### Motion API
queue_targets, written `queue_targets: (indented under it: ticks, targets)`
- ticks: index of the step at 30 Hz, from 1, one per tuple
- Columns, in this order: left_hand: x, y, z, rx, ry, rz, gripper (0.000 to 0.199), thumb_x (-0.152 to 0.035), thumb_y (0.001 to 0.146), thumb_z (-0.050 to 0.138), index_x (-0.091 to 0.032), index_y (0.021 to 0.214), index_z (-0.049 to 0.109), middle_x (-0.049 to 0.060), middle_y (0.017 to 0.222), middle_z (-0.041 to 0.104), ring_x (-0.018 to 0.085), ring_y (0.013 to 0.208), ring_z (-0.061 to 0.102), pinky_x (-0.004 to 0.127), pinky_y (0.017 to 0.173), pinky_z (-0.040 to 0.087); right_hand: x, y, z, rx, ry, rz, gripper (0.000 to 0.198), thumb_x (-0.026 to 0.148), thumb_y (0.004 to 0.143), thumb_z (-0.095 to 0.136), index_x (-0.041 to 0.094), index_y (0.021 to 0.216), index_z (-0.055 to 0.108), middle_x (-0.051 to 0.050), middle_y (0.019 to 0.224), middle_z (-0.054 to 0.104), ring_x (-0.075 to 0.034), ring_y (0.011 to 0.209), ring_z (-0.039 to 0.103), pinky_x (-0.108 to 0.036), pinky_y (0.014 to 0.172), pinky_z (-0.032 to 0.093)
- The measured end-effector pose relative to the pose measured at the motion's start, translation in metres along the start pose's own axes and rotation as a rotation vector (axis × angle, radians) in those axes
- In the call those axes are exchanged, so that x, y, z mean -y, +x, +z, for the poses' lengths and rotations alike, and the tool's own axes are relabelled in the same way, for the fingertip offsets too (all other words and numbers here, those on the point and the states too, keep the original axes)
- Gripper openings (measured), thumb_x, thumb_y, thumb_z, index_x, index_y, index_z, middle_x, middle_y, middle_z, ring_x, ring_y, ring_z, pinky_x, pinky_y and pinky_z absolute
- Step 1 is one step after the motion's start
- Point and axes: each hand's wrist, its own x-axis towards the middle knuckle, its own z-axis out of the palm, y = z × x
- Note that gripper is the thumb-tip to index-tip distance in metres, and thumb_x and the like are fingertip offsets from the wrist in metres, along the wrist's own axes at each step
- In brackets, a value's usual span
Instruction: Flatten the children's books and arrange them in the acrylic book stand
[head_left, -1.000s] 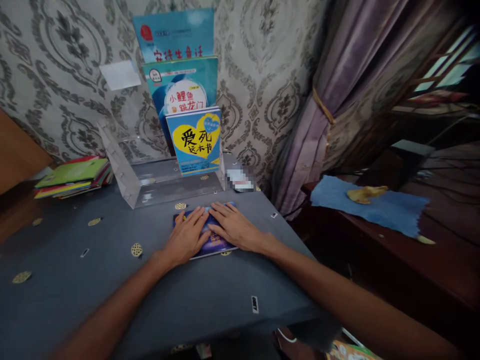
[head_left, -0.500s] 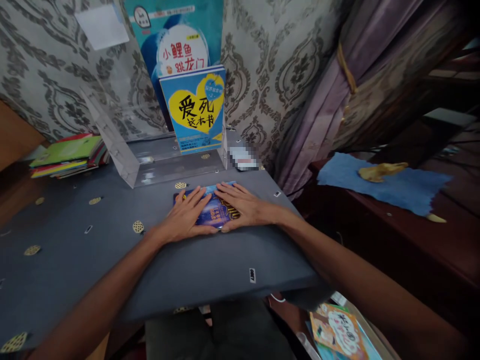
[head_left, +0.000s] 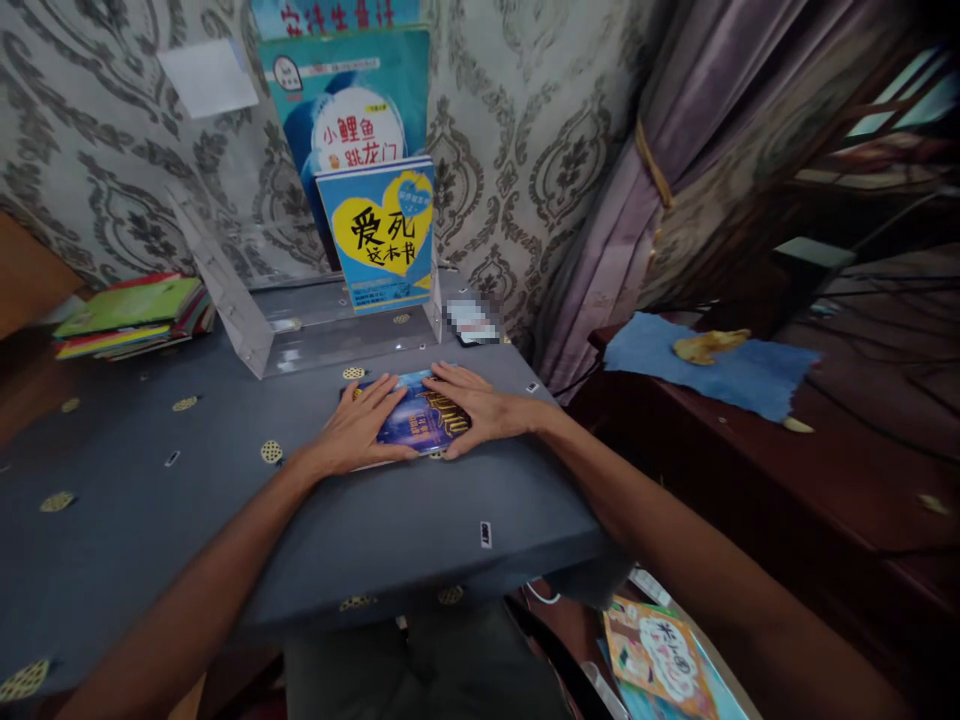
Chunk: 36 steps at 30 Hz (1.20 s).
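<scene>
Steadying the purple book (head_left: 421, 424), probably: left hand (head_left: 355, 430) at nine o'clock, right hand (head_left: 484, 408) at three, both spread; pressure unclear.

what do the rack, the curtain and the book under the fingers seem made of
Rack: clear, glossy plastic, probably acrylic; the table shows through it. Curtain: fabric, perhaps satiny; it hangs in soft folds. Book: printed paper or card, maybe glossy; its near edge looks pale.
</scene>
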Motion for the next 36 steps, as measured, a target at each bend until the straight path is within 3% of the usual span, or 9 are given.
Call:
queue_targets:
  ticks: [4,9,13,20,25,28,31,36]
  targets:
    - [0.001,-0.002,-0.003,-0.007,0.01,-0.084,0.094,-0.081,0.087,0.041,-0.017,0.156,0.034,0.019,0.164,0.029,0.033,0.153,0.025,0.057,0.122,0.019,0.001,-0.007,-0.008,-0.003,0.047,0.068,0.137,0.083,0.058,0.074,0.014,0.162,0.017,-0.02,0.169,-0.002,-0.039,0.155,-0.004,-0.054,0.125,0.007]
    - [-0.004,-0.003,0.001,-0.009,0.028,-0.135,0.083,-0.074,0.092,0.042,-0.02,0.155,0.037,0.016,0.162,0.034,0.033,0.15,0.031,0.058,0.121,0.026,0.009,-0.014,-0.017,0.008,0.068,0.1,0.136,0.08,0.056,0.078,0.011,0.16,0.023,-0.025,0.167,0.001,-0.042,0.154,0.003,-0.053,0.124,0.013]
    - [-0.003,-0.001,0.006,-0.05,0.014,-0.139,0.072,-0.067,0.098,0.036,-0.023,0.155,0.037,0.013,0.162,0.033,0.032,0.149,0.034,0.058,0.12,0.029,0.007,-0.016,-0.023,0.035,0.056,0.124,0.131,0.078,0.059,0.077,0.016,0.16,0.023,-0.024,0.167,0.003,-0.041,0.154,0.003,-0.057,0.123,0.013]
    - [-0.005,0.0,0.002,-0.085,-0.027,-0.144,0.065,-0.059,0.098,0.044,-0.024,0.153,0.042,0.014,0.16,0.038,0.034,0.147,0.037,0.062,0.118,0.032,0.011,-0.019,-0.022,-0.001,0.057,0.136,0.122,0.07,0.061,0.082,0.023,0.159,0.027,-0.021,0.167,0.01,-0.043,0.153,0.008,-0.061,0.122,0.016]
    - [-0.013,0.0,-0.007,-0.135,0.03,-0.223,0.052,-0.046,0.096,0.056,-0.026,0.144,0.052,0.013,0.149,0.053,0.033,0.137,0.051,0.058,0.112,0.043,-0.006,-0.022,-0.021,-0.097,0.062,0.088,0.1,0.068,0.069,0.079,0.029,0.154,0.042,-0.018,0.165,0.026,-0.04,0.151,0.025,-0.059,0.12,0.027]
    - [-0.02,0.0,-0.017,-0.126,0.098,-0.297,0.035,-0.036,0.096,0.056,-0.024,0.129,0.062,0.012,0.128,0.066,0.031,0.119,0.064,0.051,0.098,0.054,-0.019,-0.024,-0.021,-0.196,0.034,0.073,0.079,0.068,0.076,0.073,0.028,0.143,0.058,-0.017,0.161,0.037,-0.037,0.147,0.036,-0.057,0.118,0.033]
    - [-0.023,0.0,-0.021,-0.099,0.178,-0.31,0.025,-0.029,0.1,0.046,-0.021,0.109,0.068,0.01,0.107,0.071,0.028,0.099,0.07,0.044,0.082,0.059,-0.026,-0.022,-0.02,-0.316,-0.014,0.071,0.054,0.057,0.087,0.068,0.029,0.133,0.066,-0.014,0.156,0.045,-0.035,0.142,0.044,-0.055,0.115,0.038]
    - [-0.024,-0.004,-0.019,-0.147,0.183,-0.215,0.033,-0.027,0.103,0.038,-0.02,0.091,0.068,0.006,0.084,0.071,0.023,0.078,0.071,0.034,0.07,0.055,-0.014,-0.006,-0.015,-0.376,-0.086,0.083,0.035,0.029,0.096,0.054,0.025,0.127,0.07,-0.012,0.117,0.069,-0.028,0.109,0.066,-0.045,0.096,0.054]
